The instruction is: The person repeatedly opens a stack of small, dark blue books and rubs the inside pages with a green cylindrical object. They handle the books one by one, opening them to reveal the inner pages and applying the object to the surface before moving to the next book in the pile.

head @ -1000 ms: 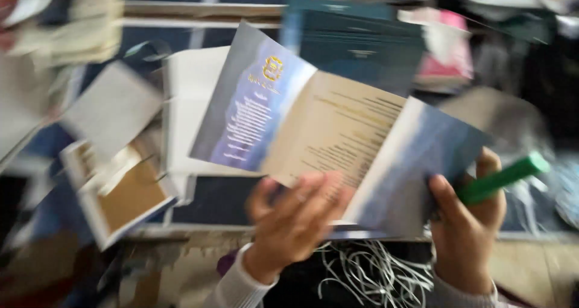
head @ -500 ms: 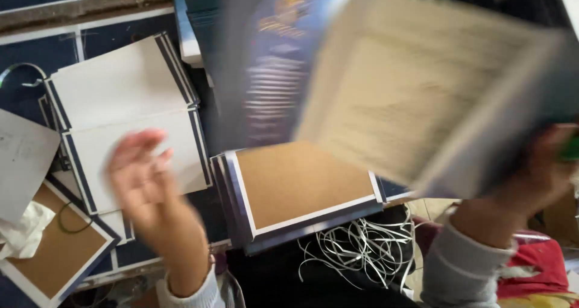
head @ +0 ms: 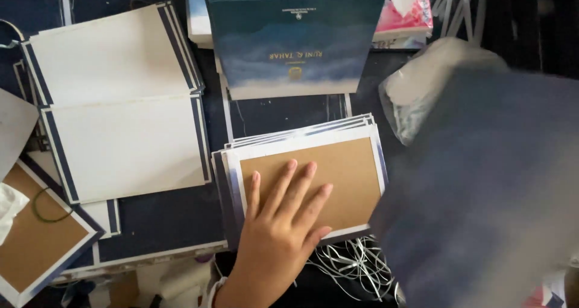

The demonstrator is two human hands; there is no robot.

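My left hand (head: pixel 277 235) lies flat, fingers spread, on the top card of a small stack of brown-centred cards with white and blue borders (head: pixel 353 163). It grips nothing. A large dark blue sheet (head: pixel 482 193), blurred by motion, fills the right side and overlaps the stack's right edge. My right hand is hidden behind that sheet or out of frame.
Two white cards with navy borders (head: pixel 120 103) lie open at the left. A stack of teal and blue cards (head: pixel 295 37) sits at the top centre. A crumpled clear bag (head: pixel 434 85) is at the upper right. White cords (head: pixel 356 266) lie below the stack, and another brown card (head: pixel 36 248) lies at the lower left.
My left hand has come down from the air onto the brown-centred stack. The folded card held up on the right has swung down and right into a blur, and the right hand has dropped from sight.
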